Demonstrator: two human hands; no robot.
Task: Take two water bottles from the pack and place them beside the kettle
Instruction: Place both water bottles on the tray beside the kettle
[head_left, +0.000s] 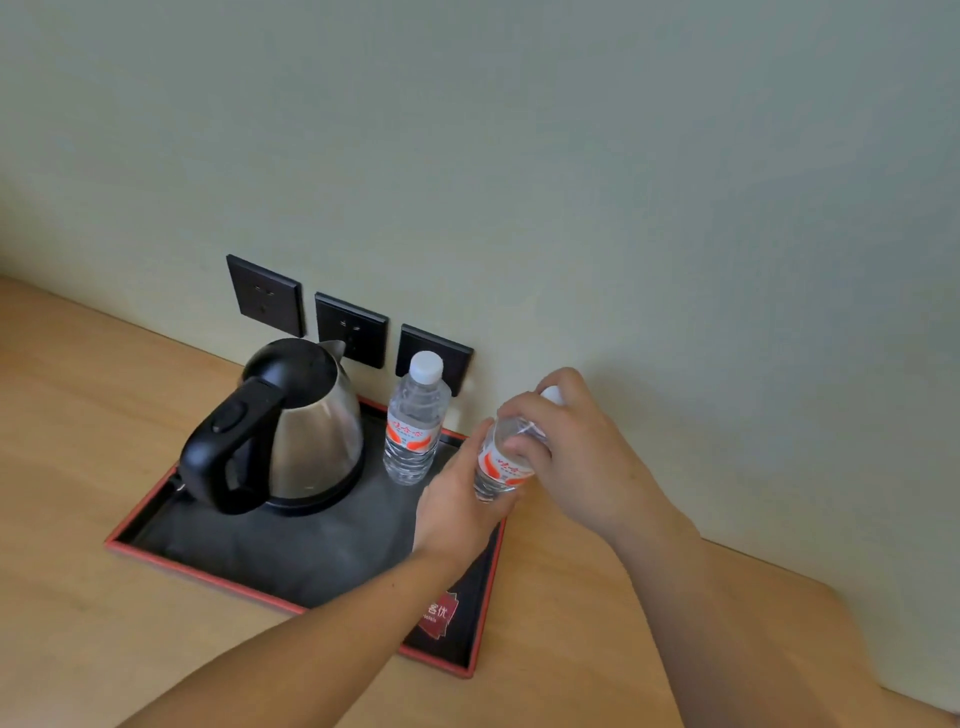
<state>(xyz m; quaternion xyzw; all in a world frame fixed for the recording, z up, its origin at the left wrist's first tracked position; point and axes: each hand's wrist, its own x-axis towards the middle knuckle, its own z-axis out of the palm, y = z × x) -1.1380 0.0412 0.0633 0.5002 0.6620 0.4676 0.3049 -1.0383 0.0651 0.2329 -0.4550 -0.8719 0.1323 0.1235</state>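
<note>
A steel kettle (301, 431) with a black handle and lid stands on a black tray (291, 551) with a red rim. One clear water bottle (415, 426) with a white cap and red label stands upright on the tray, just right of the kettle. A second, matching bottle (501, 467) is tilted over the tray's right edge. My left hand (457, 514) grips its lower part and my right hand (566, 441) wraps its upper part near the cap. The pack is not in view.
The tray lies on a light wooden counter (78, 467) against a pale wall. Three dark wall sockets (350, 327) sit just behind the kettle and the standing bottle. A red logo (436, 613) marks the tray's near right corner.
</note>
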